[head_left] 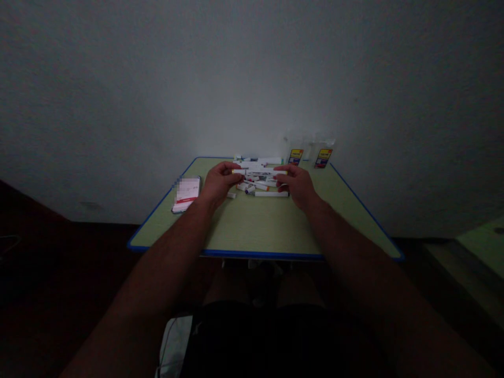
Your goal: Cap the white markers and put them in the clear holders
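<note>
Between my two hands a white marker [260,171] with yellowish ends is held level above a pile of markers. My left hand [220,182] pinches its left end, fingers closed. At the other end the fingers of my right hand [296,184] are closed on the same marker. Beneath and behind it lie several white markers, among them an orange-ended marker [261,186]. Nearest me in the pile is a white marker with a dark cap [271,194]. A small white piece [232,195] lies by my left hand. The held marker and my fingers hide part of the pile.
A phone [186,194] with a lit screen lies on the left of the green table [260,228], which has a blue edge. Clear packages with yellow labels [323,157] stand at the back right, near the grey wall [252,79].
</note>
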### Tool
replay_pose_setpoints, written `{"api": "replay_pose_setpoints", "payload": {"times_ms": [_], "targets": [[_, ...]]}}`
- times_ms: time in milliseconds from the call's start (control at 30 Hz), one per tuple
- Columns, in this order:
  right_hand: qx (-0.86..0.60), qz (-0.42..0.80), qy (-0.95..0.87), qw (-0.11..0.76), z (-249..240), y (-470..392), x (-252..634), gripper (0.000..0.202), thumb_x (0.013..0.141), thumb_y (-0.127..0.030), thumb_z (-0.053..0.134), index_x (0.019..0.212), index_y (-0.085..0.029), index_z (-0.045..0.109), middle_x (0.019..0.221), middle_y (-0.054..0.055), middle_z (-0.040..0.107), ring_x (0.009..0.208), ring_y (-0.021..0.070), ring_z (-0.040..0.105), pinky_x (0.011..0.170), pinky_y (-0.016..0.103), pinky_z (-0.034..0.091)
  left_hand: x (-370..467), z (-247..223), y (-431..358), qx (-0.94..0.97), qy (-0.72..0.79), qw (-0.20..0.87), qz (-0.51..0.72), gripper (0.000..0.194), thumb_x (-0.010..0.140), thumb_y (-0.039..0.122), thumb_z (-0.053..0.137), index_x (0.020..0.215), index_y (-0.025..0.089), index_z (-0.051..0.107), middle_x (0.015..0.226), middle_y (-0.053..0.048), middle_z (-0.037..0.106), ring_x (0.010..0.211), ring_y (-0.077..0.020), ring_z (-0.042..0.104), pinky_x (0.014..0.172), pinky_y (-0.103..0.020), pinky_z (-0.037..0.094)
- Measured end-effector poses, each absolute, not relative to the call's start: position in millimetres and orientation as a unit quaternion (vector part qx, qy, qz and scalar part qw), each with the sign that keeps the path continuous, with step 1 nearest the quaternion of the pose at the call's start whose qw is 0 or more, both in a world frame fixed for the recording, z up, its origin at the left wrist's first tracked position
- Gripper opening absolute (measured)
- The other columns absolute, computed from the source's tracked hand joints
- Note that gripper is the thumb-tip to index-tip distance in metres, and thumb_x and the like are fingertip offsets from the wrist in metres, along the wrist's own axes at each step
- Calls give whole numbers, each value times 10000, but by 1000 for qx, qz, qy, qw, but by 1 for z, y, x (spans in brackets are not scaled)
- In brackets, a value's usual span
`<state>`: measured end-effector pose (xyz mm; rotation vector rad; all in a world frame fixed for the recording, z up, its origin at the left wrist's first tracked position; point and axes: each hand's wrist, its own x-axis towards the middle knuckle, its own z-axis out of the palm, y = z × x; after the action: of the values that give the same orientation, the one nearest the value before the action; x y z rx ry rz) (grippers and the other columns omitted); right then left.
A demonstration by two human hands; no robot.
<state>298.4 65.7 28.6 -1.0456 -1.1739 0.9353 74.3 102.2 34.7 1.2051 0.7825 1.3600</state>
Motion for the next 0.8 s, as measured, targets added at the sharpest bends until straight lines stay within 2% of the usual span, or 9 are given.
{"api": "replay_pose_setpoints", "payload": {"times_ms": [167, 367, 633, 800], "targets": [[-451, 403, -509, 612, 27, 66, 299, 267, 647, -208, 738, 910, -186, 699, 660, -23, 650, 554, 110, 597, 460, 225, 509, 74, 35, 101, 501, 314, 566, 575, 263, 616, 12, 752, 826, 142, 660, 747, -17, 724, 647, -123, 686, 668, -250, 575], [-438, 409, -504, 622, 28, 65, 299, 329, 637, -268, 785, 908, -203, 611, 725, -17, 684, 572, 117, 629, 461, 221, 507, 73, 35, 101, 500, 312, 566, 576, 281, 612, 27, 779, 840, 131, 651, 771, -32, 724, 659, -135, 695, 689, -274, 581], [-425, 405, -517, 624, 28, 64, 298, 360, 619, -307, 819, 902, -210, 618, 684, -41, 670, 588, 119, 638, 472, 216, 508, 73, 34, 102, 496, 323, 560, 579, 276, 621, 26, 768, 841, 140, 648, 777, -29, 725, 672, -136, 700, 712, -284, 586], [-432, 389, -522, 625, 26, 65, 299, 345, 618, -325, 814, 890, -201, 643, 575, -82, 599, 471, 91, 552, 454, 228, 490, 72, 34, 102, 500, 321, 561, 576, 268, 635, 38, 766, 851, 141, 646, 816, -41, 733, 692, -134, 702, 752, -299, 593]]}}
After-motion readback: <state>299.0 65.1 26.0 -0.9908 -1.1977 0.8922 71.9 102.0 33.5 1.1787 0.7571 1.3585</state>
